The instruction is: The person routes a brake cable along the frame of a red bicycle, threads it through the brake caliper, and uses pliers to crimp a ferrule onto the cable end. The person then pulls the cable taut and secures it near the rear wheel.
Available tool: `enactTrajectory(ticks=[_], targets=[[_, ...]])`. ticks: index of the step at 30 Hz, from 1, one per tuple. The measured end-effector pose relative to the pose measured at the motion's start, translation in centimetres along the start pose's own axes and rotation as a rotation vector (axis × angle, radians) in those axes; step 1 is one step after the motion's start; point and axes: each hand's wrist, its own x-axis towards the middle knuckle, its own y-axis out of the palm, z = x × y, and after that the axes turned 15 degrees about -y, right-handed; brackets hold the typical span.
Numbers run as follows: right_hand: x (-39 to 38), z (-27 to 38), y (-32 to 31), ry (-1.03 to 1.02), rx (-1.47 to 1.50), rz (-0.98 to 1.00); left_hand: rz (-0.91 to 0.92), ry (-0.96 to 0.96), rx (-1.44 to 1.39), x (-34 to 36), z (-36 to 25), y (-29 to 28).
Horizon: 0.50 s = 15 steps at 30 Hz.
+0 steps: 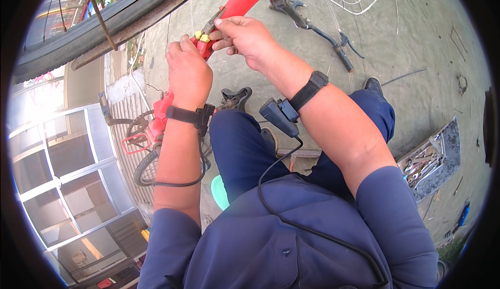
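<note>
My left hand (188, 70) is closed around the red and yellow handles of a pair of pliers (210, 25), whose grey jaws point up beside a red bicycle tube (245, 1). My right hand (245, 41) comes in from the right with thumb and fingers bent together at the jaws. Whatever lies between those fingertips is too small to make out. Both hands are close together, just below the tube. A black strap circles each forearm, and a cable runs from each one.
A bicycle wheel (130, 21) crosses the upper left. Handlebar parts (333, 44) and a white wire basket (359, 0) are beyond my right hand. More red bicycle parts (156, 125) stand at left, near a green basin (219, 192). A tool tray (448, 172) lies at right.
</note>
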Motion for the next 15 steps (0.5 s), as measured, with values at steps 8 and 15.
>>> enactTrajectory(ticks=[8, 15], targets=[[0.1, -0.31, 1.08, 0.021, -0.089, -0.044, -0.009, -0.068, -0.022, -0.77, -0.43, 1.04], [0.35, -0.37, 1.1, 0.014, -0.089, -0.045, -0.021, -0.051, 0.008, -0.39, -0.29, 0.81]])
